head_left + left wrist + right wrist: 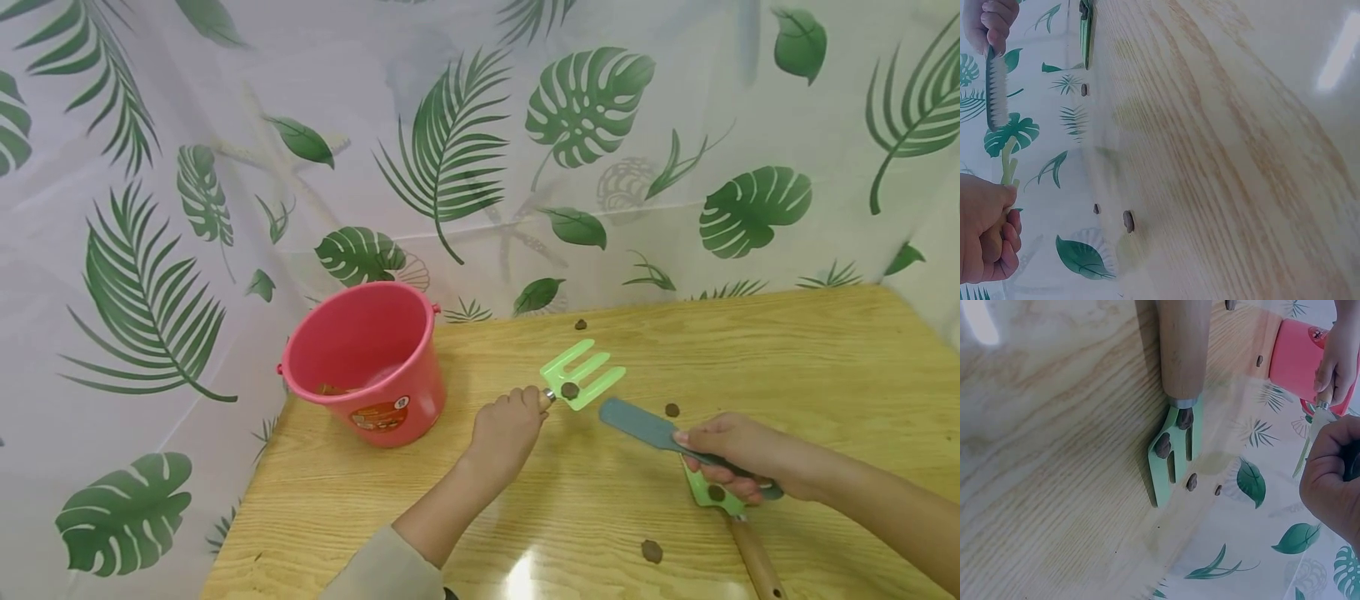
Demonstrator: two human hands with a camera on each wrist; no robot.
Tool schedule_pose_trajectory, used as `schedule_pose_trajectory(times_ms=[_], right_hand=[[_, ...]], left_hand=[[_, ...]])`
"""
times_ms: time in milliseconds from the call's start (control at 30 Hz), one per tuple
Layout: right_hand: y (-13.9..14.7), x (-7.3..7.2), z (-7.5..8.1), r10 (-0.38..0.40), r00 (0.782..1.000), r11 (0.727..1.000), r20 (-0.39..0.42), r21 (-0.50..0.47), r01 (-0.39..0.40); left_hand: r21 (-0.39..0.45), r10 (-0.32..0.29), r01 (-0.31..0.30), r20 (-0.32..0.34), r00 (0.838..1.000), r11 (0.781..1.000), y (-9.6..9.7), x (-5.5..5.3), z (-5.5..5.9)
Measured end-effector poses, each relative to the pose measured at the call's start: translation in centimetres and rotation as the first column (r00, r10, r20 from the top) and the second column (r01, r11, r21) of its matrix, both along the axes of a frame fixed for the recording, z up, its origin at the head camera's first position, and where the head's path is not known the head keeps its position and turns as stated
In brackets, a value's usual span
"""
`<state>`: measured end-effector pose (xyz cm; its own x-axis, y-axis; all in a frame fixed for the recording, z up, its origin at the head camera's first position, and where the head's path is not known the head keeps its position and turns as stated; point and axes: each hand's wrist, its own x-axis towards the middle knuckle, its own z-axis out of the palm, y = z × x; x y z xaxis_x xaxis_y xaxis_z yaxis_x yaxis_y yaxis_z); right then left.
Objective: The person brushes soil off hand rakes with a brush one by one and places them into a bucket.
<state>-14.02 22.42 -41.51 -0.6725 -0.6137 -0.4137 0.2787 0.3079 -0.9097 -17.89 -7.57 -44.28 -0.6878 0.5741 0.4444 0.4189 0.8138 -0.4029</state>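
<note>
My left hand [510,429] grips the wooden handle of a light green garden hand fork [592,364], its tines pointing away and to the right. In the head view, a brown lump [570,390] shows against the fork's base. My right hand [731,454] holds a grey-blue brush [641,423] by its handle, its end close to the fork's tines. White bristles [999,94] of the brush face the fork in the left wrist view. Partly hidden under the right hand, a second green fork [1159,478] lies on the table with brown lumps [1163,445] on its head.
A red bucket [423,387] stands at the table's left back, with something tan at its bottom. Other brown lumps [652,551] lie scattered on the wooden table [825,375]. Behind the table hangs a white leaf-print sheet [480,125]. The second fork's wooden handle [757,558] points towards the front edge.
</note>
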Motion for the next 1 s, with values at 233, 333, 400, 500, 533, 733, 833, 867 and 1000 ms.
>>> schedule_pose_trajectory(times_ms=[233,333,400,500,533,733,833,867,1000], right_hand=[[0.4,-0.4,0.4,-0.033,0.999,0.999,-0.002,0.005,0.033],[0.6,-0.6,0.6,-0.054,0.999,0.998,-0.001,0.01,0.054],[0.7,-0.7,0.5,-0.069,0.998,0.997,0.002,0.017,0.069],[0.9,-0.9,0.5,-0.093,0.996,0.995,-0.003,0.03,0.093],[0.9,-1.0,0.5,-0.101,0.995,0.994,-0.006,0.037,0.101],[1.2,-1.5,0.6,-0.136,0.99,0.989,-0.026,0.059,0.138],[1.2,-1.7,0.7,-0.138,0.99,0.989,-0.03,0.05,0.14],[1.2,-1.7,0.7,-0.139,0.99,0.989,-0.03,0.045,0.141],[1.2,-1.9,0.6,-0.154,0.988,0.987,-0.024,0.05,0.155]], left_hand=[[-0.023,0.005,-0.004,0.064,0.998,1.0,-0.1,0.3,0.1],[-0.023,0.002,0.0,0.066,0.998,1.0,0.0,0.3,0.0],[-0.023,-0.001,0.002,0.07,0.998,1.0,0.0,0.4,-0.1],[-0.037,-0.002,0.005,0.09,0.996,0.999,0.1,0.4,0.0],[-0.036,-0.005,0.008,0.095,0.995,0.999,0.2,0.5,0.1],[-0.061,-0.023,0.029,0.086,0.996,0.998,0.2,0.8,0.2],[-0.083,-0.036,0.041,0.066,0.997,0.996,0.2,1.0,0.1],[-0.085,-0.039,0.045,0.061,0.997,0.995,0.1,1.0,0.0],[-0.076,-0.046,0.05,0.053,0.998,0.996,0.1,1.1,-0.3]])
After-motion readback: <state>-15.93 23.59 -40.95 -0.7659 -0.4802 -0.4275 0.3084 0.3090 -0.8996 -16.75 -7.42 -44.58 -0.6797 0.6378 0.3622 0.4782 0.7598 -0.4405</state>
